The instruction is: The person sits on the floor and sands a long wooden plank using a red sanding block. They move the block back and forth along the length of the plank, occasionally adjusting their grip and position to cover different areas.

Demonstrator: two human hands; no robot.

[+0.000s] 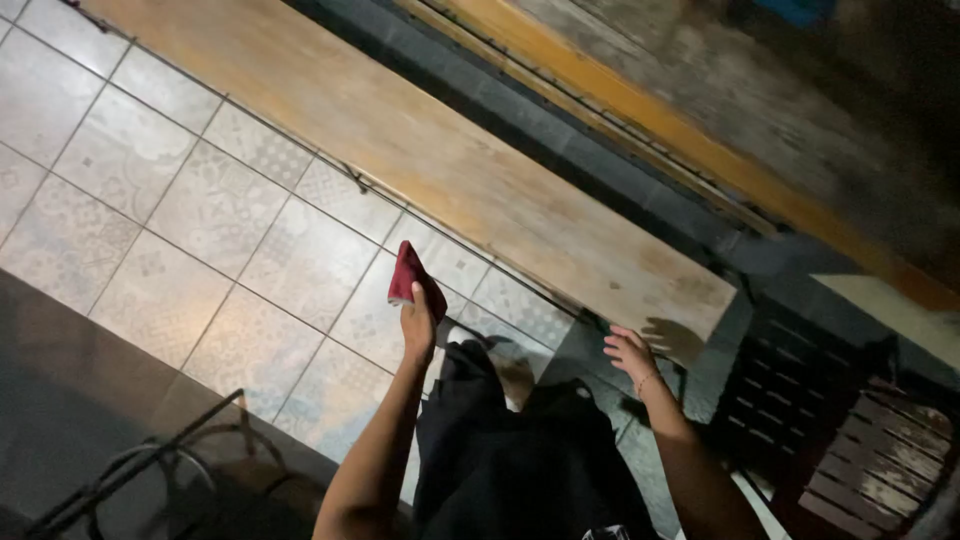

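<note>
left hand (418,325) clamped on red cloth (410,272) over tiled floor (200,200), right hand (630,352) empty, fingers apart, near wooden bench (450,160) end

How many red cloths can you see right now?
1: the red cloth is gripped in the left hand, held over the tiled floor. More may be out of view.

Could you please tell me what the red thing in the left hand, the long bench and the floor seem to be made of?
The red cloth looks like soft matte fabric: it folds limply in the left hand. The bench seems wooden, worn and dull, with brown grain and stains. The floor appears to be pale patterned ceramic tile, slightly glossy, with visible grout lines.
</note>
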